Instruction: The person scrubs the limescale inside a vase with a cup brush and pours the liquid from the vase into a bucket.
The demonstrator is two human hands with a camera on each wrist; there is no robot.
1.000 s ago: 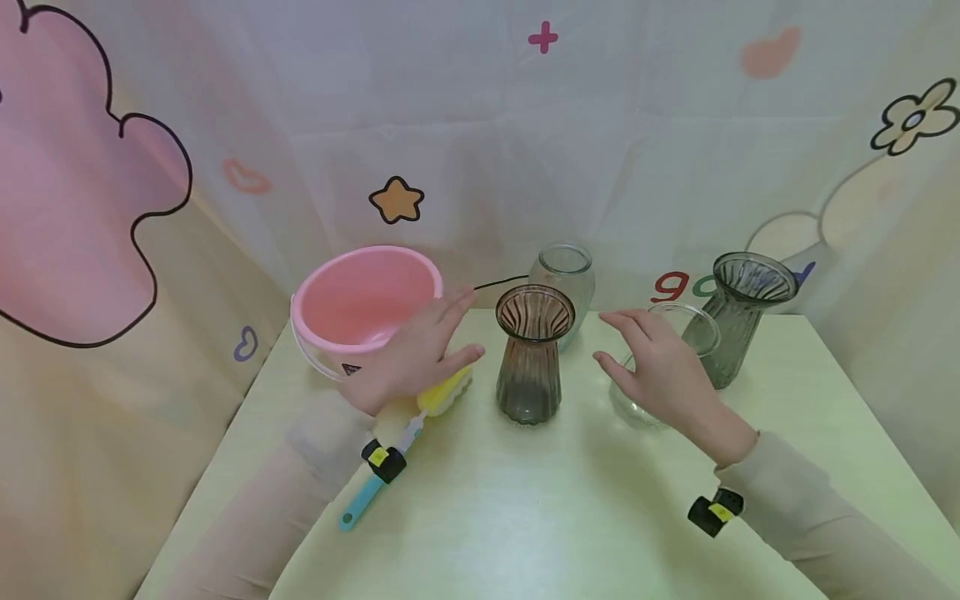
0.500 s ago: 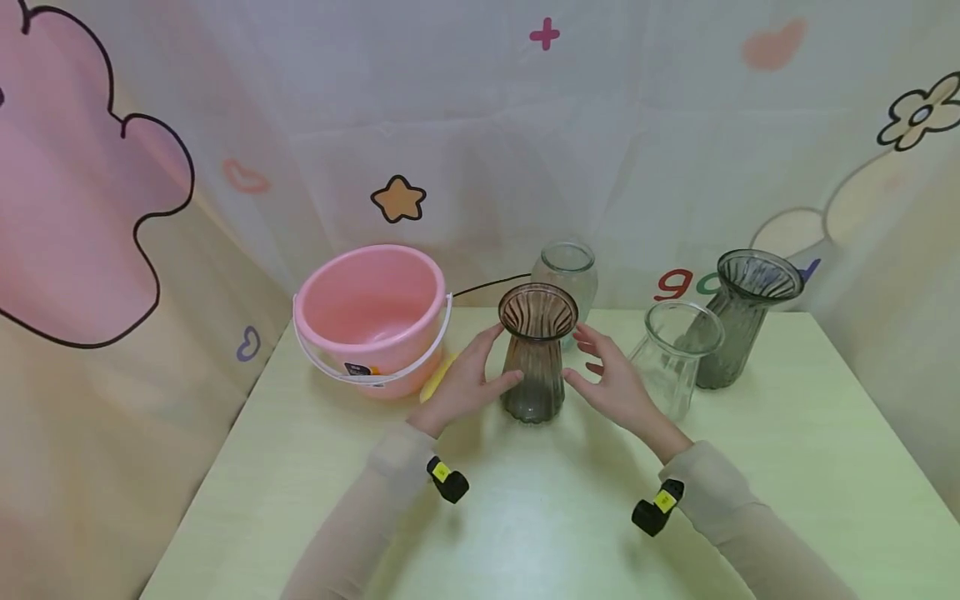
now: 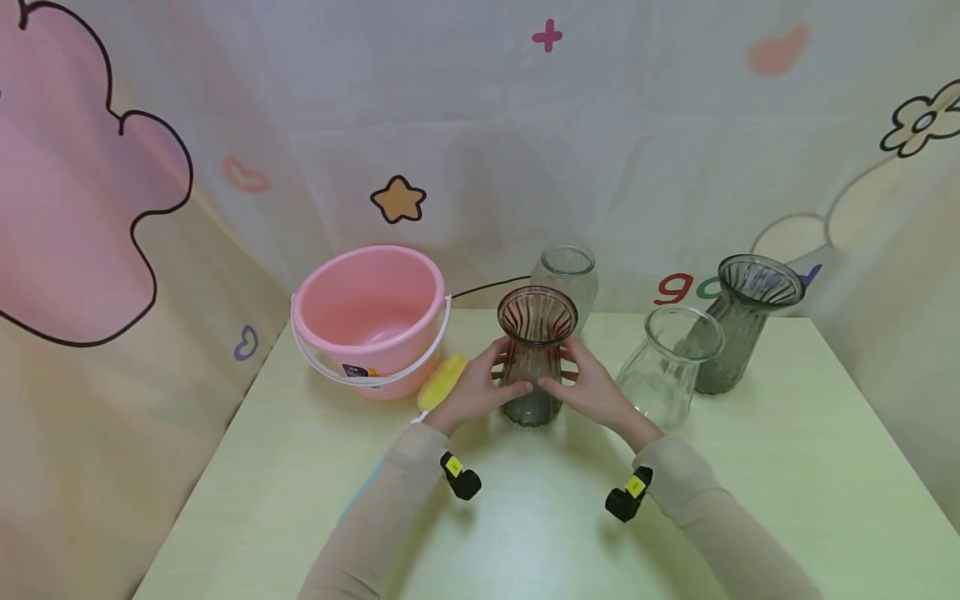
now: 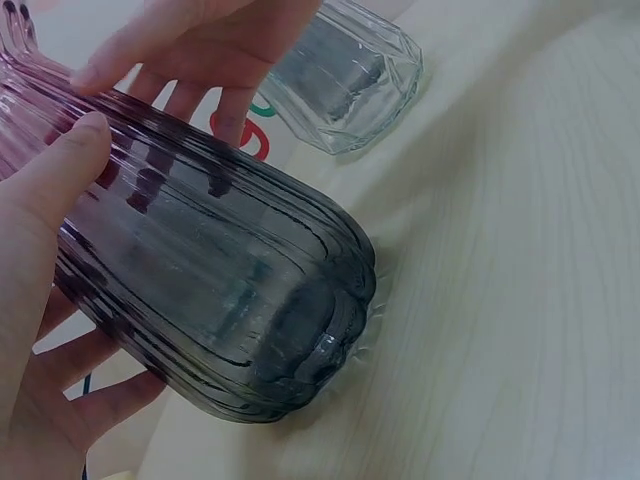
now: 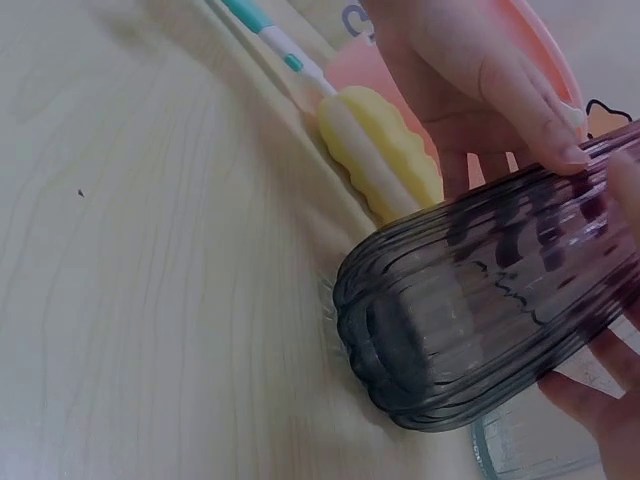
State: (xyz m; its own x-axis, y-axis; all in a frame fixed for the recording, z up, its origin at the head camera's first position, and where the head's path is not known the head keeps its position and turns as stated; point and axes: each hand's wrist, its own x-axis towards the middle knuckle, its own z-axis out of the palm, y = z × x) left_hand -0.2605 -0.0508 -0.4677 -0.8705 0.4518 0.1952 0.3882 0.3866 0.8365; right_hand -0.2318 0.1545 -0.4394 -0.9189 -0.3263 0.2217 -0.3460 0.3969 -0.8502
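A ribbed glass vase (image 3: 531,360), reddish-brown at its flared top and smoky grey below, stands upright at the table's middle. My left hand (image 3: 477,392) holds its left side, with the thumb across the front and the fingers round behind. From the right, my right hand (image 3: 592,393) grips it in the same way. Both wrist views show fingers bent about the upper body of the vase, and its scalloped base lies close over the table. Left of the hands, a yellow sponge brush (image 5: 370,150) lies by the bucket, its teal handle partly hidden under my left sleeve in the head view.
A pink bucket (image 3: 375,333) with a white handle stands at the back left. Behind the held vase is a clear, rounded glass vase (image 3: 567,287). To the right stand a clear faceted vase (image 3: 660,387) and a smoky ribbed vase (image 3: 731,342). A printed curtain (image 3: 480,167) hangs behind.
Both hands have come inward, the left from over the bucket and the right from over the clear faceted vase. They have closed round the ribbed vase, which stays in place.
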